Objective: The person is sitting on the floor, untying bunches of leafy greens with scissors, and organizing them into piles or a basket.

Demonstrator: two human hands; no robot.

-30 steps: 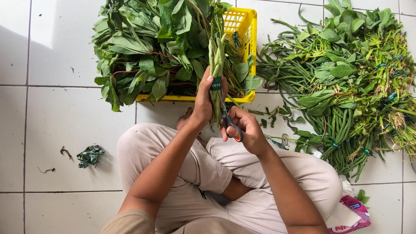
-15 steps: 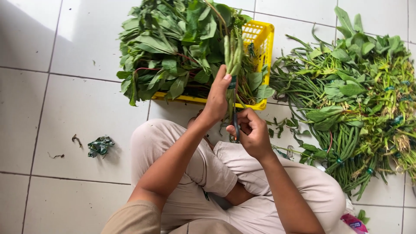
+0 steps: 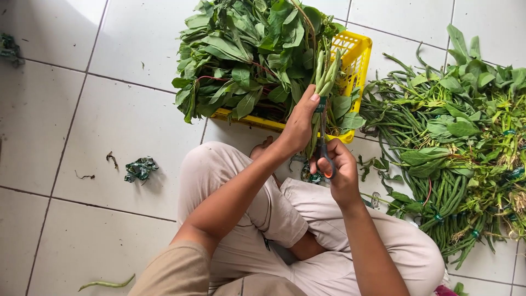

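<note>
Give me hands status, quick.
Left hand: closed around a bundle of long beans.
Right hand: closed on scissors, at the bundle.

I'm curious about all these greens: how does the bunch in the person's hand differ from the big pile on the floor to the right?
The bunch of long beans is small and held upright in the left hand, while the floor pile is large and lies spread over the tiles. The bunch is bare pods; the pile mixes pods with broad leaves. The right hand holds scissors against the bunch; nothing touches the pile. Both are green.
</note>
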